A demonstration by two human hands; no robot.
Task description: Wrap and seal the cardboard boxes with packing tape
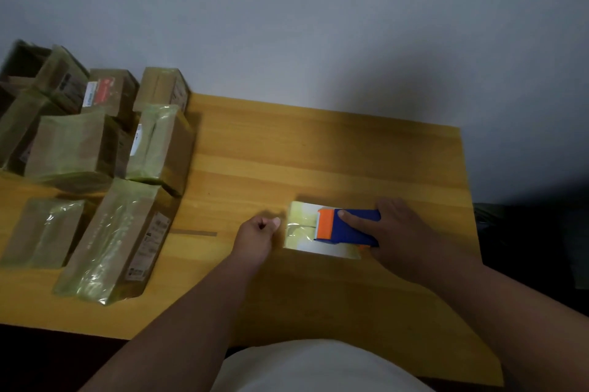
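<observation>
A wooden table [318, 149] with a yellow-orange top fills the middle of the frame. On its left side lie many taped cardboard boxes [95, 168], crowded and partly stacked, and a short strip of brown tape [196, 233] lies flat just right of them. A small pale box [306, 238] rests at lower centre-right.

**Taping a small box, both hands on it**

I see my right hand [401, 232] gripping the blue-orange tape dispenser [345, 227], pressed flat on a small pale box [302, 232] under it. Left hand [256, 234] fisted just left of the box, pinching at its edge. Taped cardboard boxes [95, 162] piled well left of the left hand. All on a wooden table [350, 155].
</observation>
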